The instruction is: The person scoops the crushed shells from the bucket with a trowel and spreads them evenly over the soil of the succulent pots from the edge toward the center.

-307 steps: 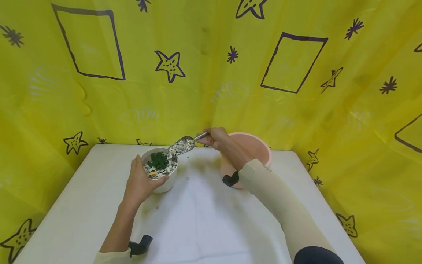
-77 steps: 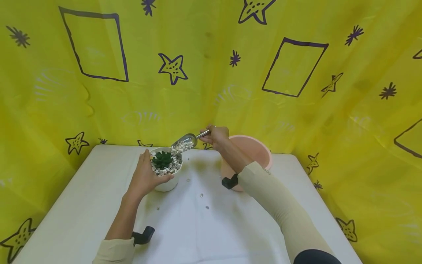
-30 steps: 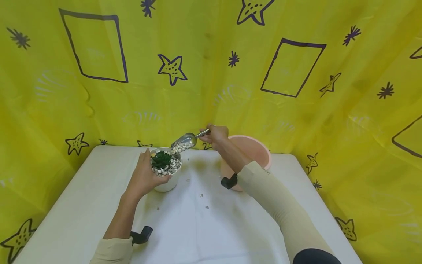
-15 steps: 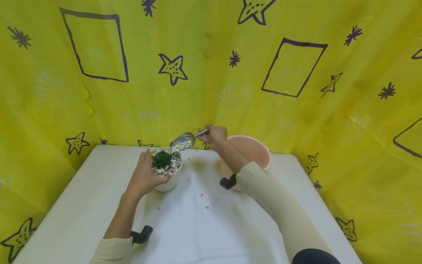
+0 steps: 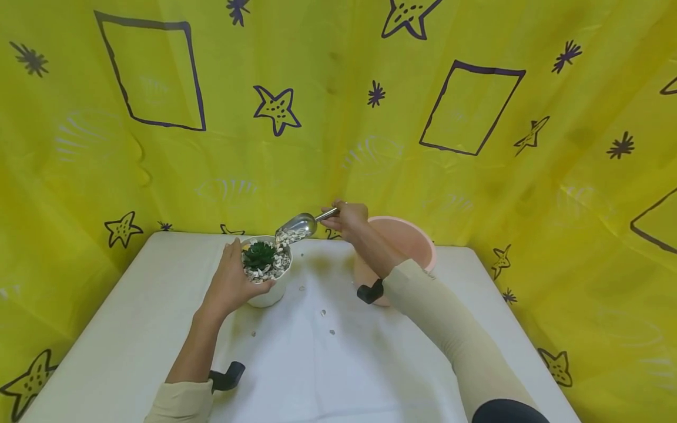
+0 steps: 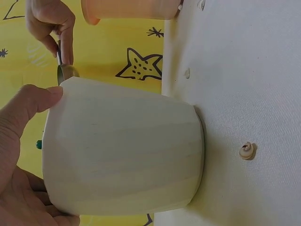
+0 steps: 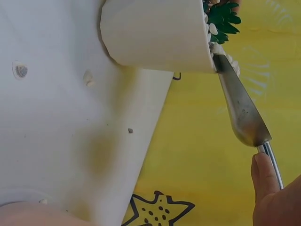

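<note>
My left hand (image 5: 230, 282) grips the rim of a white flowerpot (image 6: 127, 146), thumb on the near side and fingers round the far left. A green succulent (image 5: 259, 255) stands in it amid small white shells or stones. My right hand (image 5: 346, 220) holds a metal scoop (image 7: 242, 106) by its thin handle. The scoop's tip rests at the pot's right rim, tilted down toward the plant, and a small heap of white pieces (image 5: 290, 236) lies in its front part. In the left wrist view the pot hides most of the scoop.
A pink bucket (image 5: 402, 229) stands to the right, partly behind my right forearm. Several loose bits, among them a small shell (image 6: 247, 150), lie on the white tabletop (image 5: 317, 376). A yellow curtain (image 5: 328, 164) hangs right behind the table's back edge.
Since the earliest frame, the scoop's load has shrunk, and more loose bits lie on the table. The pot has shifted slightly right. Over the last second, both hands have stayed nearly still.
</note>
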Demonstrator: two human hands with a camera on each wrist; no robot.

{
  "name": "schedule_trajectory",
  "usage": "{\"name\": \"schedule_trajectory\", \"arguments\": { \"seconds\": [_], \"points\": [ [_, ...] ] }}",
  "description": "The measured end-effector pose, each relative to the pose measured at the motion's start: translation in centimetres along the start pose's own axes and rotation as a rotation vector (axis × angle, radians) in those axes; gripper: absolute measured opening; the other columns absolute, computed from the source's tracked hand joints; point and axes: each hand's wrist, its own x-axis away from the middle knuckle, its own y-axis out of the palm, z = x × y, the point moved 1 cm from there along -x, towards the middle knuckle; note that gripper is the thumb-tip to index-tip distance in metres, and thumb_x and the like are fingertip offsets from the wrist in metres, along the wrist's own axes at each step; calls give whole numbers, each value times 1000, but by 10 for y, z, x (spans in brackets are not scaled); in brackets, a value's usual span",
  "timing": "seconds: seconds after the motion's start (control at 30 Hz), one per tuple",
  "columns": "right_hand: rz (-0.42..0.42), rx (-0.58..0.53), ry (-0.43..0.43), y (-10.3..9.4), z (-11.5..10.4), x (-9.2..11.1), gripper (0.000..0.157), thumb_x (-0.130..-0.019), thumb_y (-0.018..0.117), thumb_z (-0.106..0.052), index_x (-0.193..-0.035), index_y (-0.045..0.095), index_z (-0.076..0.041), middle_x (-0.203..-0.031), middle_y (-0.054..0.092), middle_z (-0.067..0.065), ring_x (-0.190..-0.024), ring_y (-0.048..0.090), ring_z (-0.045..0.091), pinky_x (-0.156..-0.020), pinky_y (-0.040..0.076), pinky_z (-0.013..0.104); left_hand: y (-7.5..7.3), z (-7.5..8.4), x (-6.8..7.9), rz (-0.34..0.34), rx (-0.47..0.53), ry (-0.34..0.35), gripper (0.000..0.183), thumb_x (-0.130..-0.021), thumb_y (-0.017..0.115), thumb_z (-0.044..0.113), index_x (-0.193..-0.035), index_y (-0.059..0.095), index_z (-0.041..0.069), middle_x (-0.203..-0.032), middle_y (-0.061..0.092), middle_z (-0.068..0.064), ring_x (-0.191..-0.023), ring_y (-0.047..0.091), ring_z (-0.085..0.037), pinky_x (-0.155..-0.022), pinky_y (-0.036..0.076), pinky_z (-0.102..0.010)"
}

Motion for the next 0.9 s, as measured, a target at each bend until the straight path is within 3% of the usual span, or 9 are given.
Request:
{"name": "schedule_trajectory", "arguments": {
  "seconds": [0.17, 0.27, 0.4, 0.67, 0.9],
  "points": [
    [1, 33, 14, -5, -3, 2, 35, -112, 51, -10, -138, 55, 13, -131, 66, 30, -107, 73, 37, -77, 63, 35, 0, 0, 0, -11, 0, -10, 125, -83, 88, 35, -161, 4, -15, -166, 8, -39, -150, 21, -59, -114, 33, -69],
    [-4, 56, 15, -8, -4, 3, 35, -112, 52, -11, -137, 55, 14, -129, 67, 30, -87, 78, 30, -77, 63, 35, 1, 0, 0, -14, 0, -11, 125, -83, 88, 35, -161, 4, -15, -166, 8, -39, -150, 20, -59, -114, 32, -69],
    [-17, 69, 9, -12, -5, 4, 37, -112, 52, -10, -138, 54, 15, -129, 67, 31, -66, 75, 21, -80, 62, 36, 1, 0, 0, -11, -2, -10, 126, -82, 88, 35, -161, 4, -15, -166, 7, -39, -151, 18, -59, -114, 31, -70],
    [-31, 83, 21, -17, -7, 6, 40, -112, 52, -12, -141, 51, 16, -129, 66, 32, -63, 75, 22, -83, 61, 38, 1, 1, -1, -17, -5, -19, 127, -83, 88, 37, -161, 2, -15, -167, 3, -39, -151, 14, -59, -114, 31, -70],
    [-30, 89, 31, -18, -9, 9, 39, -111, 53, -12, -139, 53, 16, -126, 68, 31, -66, 75, 24, -80, 62, 38, 3, 5, 1, -12, -13, -32, 128, -83, 88, 37, -160, 0, -16, -167, -2, -39, -154, 0, -56, -115, 26, -71]
  ]
}}
